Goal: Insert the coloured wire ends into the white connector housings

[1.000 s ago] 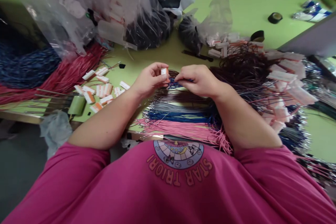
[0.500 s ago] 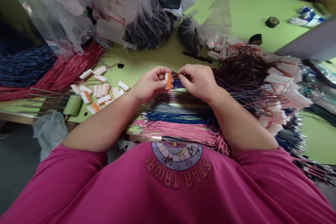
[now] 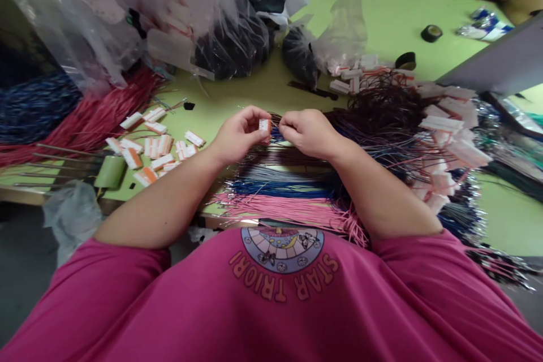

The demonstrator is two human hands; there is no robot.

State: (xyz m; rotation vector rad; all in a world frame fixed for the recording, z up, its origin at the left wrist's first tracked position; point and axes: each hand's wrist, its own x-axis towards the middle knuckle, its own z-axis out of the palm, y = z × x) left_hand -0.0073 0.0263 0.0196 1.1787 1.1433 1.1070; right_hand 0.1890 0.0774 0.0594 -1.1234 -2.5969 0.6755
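Observation:
Between the thumb and fingers of my left hand is a small orange-and-white connector housing. My right hand is closed in a pinch just to its right, on a thin wire whose end sits close to the housing; whether it is inside cannot be made out. Below both hands lie sorted rows of wires: brown, grey, blue and pink. Left of my left forearm several loose orange-and-white connector housings are scattered on the green table.
Dark wires with white connectors are heaped on the right. Clear plastic bags stand at the back. Red wires and a green cylinder with metal rods lie left. Black tape rolls are at the back right.
My left hand has turned the housing so its white face shows more. My right hand has moved slightly left, closer to it. The whole view has shifted a little.

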